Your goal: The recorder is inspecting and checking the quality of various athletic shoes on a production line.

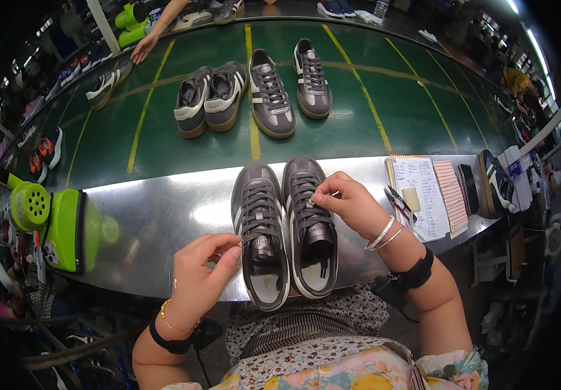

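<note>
A pair of dark grey sneakers with white stripes stands side by side before me, toes pointing away: the left sneaker (pixel 260 227) and the right sneaker (pixel 308 221). Both are laced with dark laces, and pale insoles show in their openings. My left hand (pixel 204 268) is beside the left sneaker, thumb and forefinger pinched near its collar; whatever is between them is too small to name. Over the laces of the right sneaker, my right hand (pixel 352 207) pinches with thumb and forefinger, a tiny pale bit at the tips that I cannot identify.
The metal worktop (pixel 157 214) borders a green conveyor belt (pixel 332 140) carrying similar sneakers (pixel 271 97). A lime-green machine (pixel 66 231) stands left. At right lie a notebook (pixel 417 179), pens (pixel 397 203), a phone (pixel 468 187) and another shoe (pixel 494 183). Another person's hand (pixel 145 48) reaches over the belt.
</note>
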`<action>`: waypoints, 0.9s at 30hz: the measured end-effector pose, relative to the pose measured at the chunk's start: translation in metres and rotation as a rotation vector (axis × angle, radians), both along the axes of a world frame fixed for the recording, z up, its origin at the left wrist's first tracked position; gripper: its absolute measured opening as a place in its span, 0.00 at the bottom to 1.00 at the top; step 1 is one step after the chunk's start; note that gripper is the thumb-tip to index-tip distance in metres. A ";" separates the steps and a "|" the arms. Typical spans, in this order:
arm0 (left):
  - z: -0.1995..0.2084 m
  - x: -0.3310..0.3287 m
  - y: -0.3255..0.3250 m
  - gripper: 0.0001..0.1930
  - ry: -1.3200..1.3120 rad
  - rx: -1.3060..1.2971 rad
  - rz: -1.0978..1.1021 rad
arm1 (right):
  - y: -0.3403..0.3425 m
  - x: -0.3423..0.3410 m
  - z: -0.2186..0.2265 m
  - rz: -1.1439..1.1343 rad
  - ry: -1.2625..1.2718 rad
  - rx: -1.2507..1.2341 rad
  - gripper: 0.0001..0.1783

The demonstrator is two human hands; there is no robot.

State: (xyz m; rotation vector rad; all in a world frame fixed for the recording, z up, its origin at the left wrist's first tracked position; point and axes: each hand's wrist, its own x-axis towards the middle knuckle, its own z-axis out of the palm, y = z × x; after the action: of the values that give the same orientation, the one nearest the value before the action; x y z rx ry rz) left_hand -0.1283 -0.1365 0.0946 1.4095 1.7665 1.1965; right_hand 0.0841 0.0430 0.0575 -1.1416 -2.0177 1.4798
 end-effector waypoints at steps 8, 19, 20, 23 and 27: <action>-0.002 -0.005 -0.005 0.07 0.011 -0.008 0.019 | -0.003 -0.006 -0.003 -0.013 -0.133 0.264 0.08; -0.003 -0.007 -0.009 0.05 0.067 -0.010 0.058 | -0.013 0.003 -0.011 -0.205 0.048 0.175 0.19; -0.001 -0.007 -0.011 0.05 0.099 -0.009 0.022 | -0.014 0.010 -0.015 -0.250 0.075 0.178 0.17; 0.006 -0.005 -0.014 0.06 0.150 -0.027 -0.075 | -0.015 0.036 -0.025 -0.356 0.191 0.043 0.11; 0.016 0.008 -0.013 0.11 0.284 -0.049 -0.461 | -0.017 0.061 -0.039 -0.375 0.232 -0.113 0.12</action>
State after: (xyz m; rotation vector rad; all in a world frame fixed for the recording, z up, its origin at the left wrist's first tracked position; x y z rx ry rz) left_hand -0.1206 -0.1494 0.1102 1.8987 1.5084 0.7330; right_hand 0.1447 0.0263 0.0185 -1.2466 -1.4877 1.4655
